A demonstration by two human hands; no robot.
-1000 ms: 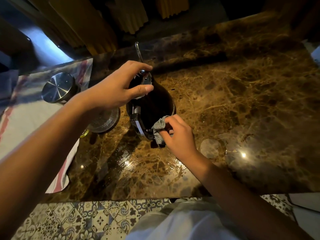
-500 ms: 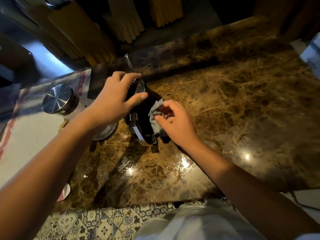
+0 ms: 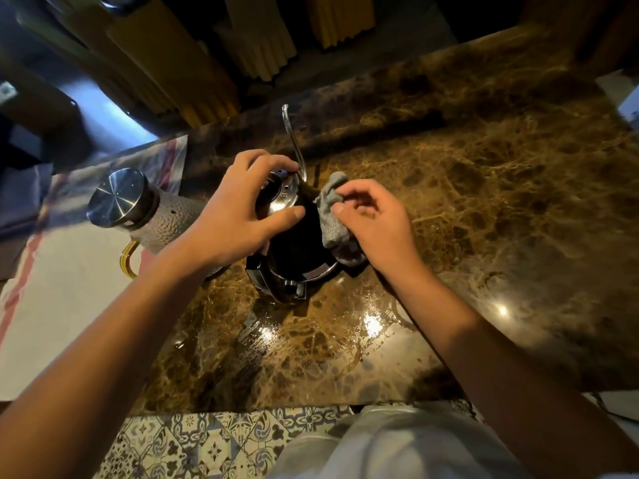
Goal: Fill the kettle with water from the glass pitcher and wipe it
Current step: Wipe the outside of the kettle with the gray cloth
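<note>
Head view, looking down on a dark marble counter [image 3: 484, 202], and the kettle [image 3: 294, 243] stands right in the middle of it, on its base, thin gooseneck spout [image 3: 292, 140] curving up and away from the person. Left hand [image 3: 238, 216] is clamped over the top, fingers and thumb closed around the shiny lid [image 3: 285, 195], pinning the kettle in place. Right hand [image 3: 377, 226] is closed on a small grey cloth [image 3: 333, 219], bunched in the fingertips and pressed against the kettle's right flank. That's the wiping step, by the look of it, so I'd judge the filling is done and the task is near its end.

Off to the left, the glass pitcher [image 3: 162, 219] with its steel cap [image 3: 116, 197] and amber handle stands on a striped towel [image 3: 52, 305], well clear of the action.

Now, handling. If it's full, the kettle will be heavy and steady on its base, but the glossy body looks slick, and the counter near the front edge shines as if wet. The lid is a fair place to brace it; for lifting, I'd take the black handle [image 3: 257, 271] at the near side instead. Steer clear of the spout: slender, easy to knock. The cloth is soft and limp and will wrap any curve.
</note>
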